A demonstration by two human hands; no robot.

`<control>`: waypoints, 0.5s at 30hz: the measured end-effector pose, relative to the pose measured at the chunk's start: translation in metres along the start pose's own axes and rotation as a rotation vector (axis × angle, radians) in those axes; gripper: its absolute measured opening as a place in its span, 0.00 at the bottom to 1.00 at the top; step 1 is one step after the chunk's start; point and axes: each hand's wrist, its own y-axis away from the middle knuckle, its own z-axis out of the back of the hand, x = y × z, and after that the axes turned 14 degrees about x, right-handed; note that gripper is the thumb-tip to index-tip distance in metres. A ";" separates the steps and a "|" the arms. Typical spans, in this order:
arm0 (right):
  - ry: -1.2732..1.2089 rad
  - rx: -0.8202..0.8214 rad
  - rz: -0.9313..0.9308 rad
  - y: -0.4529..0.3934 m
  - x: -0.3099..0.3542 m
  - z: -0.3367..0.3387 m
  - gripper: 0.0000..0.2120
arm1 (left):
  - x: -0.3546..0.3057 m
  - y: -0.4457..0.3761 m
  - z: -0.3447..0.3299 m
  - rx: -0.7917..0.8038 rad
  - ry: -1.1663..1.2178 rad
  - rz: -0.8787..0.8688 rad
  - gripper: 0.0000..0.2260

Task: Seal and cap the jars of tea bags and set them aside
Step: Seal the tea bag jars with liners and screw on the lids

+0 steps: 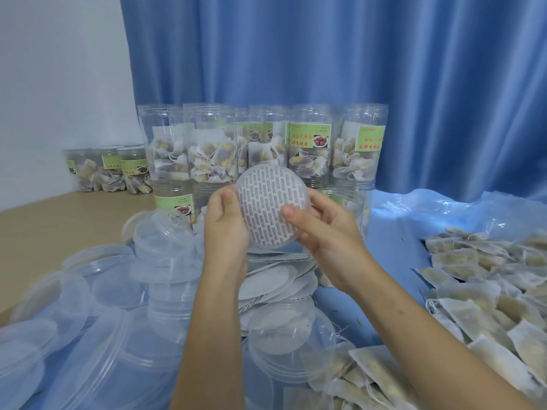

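Note:
I hold a clear plastic cap (270,207) up in front of me with a round printed seal liner inside it, its patterned face toward me. My left hand (226,224) grips the cap's left edge, thumb on the rim. My right hand (324,232) holds the right edge, thumb pressing on the liner. Behind stand several open clear jars (307,143) filled with tea bags, each with a green label. Loose seal liners (284,279) lie piled below my hands.
Many clear caps (97,279) are heaped on the blue plastic sheet (390,250) at the left and front. Loose tea bags (488,291) cover the right side. Three capped jars (109,170) stand at the far left on the tan table (59,214). A blue curtain hangs behind.

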 end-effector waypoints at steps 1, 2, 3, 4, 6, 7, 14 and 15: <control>-0.007 -0.007 -0.001 0.000 0.001 0.000 0.12 | -0.002 0.001 0.001 0.048 0.096 0.032 0.12; -0.012 -0.019 -0.008 0.000 0.002 0.001 0.12 | -0.005 0.001 0.003 0.112 0.183 0.062 0.13; -0.004 -0.038 -0.022 0.000 0.003 0.002 0.12 | -0.007 0.003 0.005 0.185 0.239 0.081 0.16; 0.029 -0.062 -0.044 -0.001 0.005 0.001 0.14 | -0.008 0.004 0.006 0.249 0.261 0.087 0.18; 0.261 -0.122 -0.070 -0.001 0.009 -0.002 0.21 | -0.009 0.006 0.005 0.323 0.292 0.075 0.19; 0.450 -0.135 -0.045 -0.001 0.011 -0.004 0.26 | -0.009 0.007 0.005 0.340 0.309 0.069 0.18; 1.528 -0.057 0.143 0.004 0.015 -0.020 0.41 | -0.006 0.011 0.002 0.494 0.413 0.054 0.16; 1.536 -0.086 0.156 0.004 0.015 -0.019 0.41 | -0.007 0.011 0.002 0.542 0.438 0.055 0.17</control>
